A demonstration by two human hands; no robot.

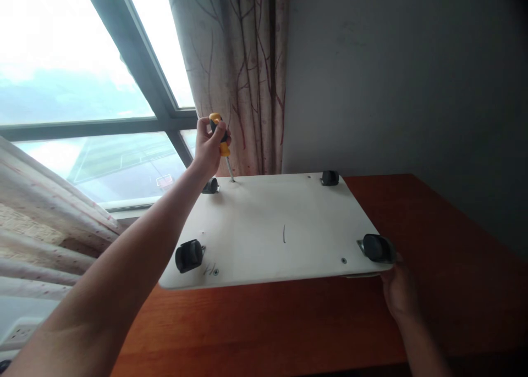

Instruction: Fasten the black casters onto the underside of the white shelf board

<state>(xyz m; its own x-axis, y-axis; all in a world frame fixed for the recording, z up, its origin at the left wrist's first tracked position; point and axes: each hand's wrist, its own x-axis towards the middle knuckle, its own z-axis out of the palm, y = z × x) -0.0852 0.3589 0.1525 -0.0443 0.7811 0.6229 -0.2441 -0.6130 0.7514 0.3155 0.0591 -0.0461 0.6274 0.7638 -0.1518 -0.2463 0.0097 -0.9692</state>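
My left hand (208,148) is wrapped round a screwdriver (224,149) with a yellow and black handle. Its metal shaft points down, and the tip meets a screw hole at the far left of a white board (272,212). Black casters stand up at the board's corners: far left (210,186), near left (188,256), far right (330,178) and near right (376,248). My right hand (398,289) grips the board's near right corner, its fingers partly hidden by the edge and in shadow. Screws (216,272) show near the front casters.
The board lies on a reddish-brown wooden table (264,327), which stretches off to the right. A window (103,162) is at the left, with a patterned curtain (247,80) behind the board and a grey wall (391,80). A wall socket (20,333) sits low at left.
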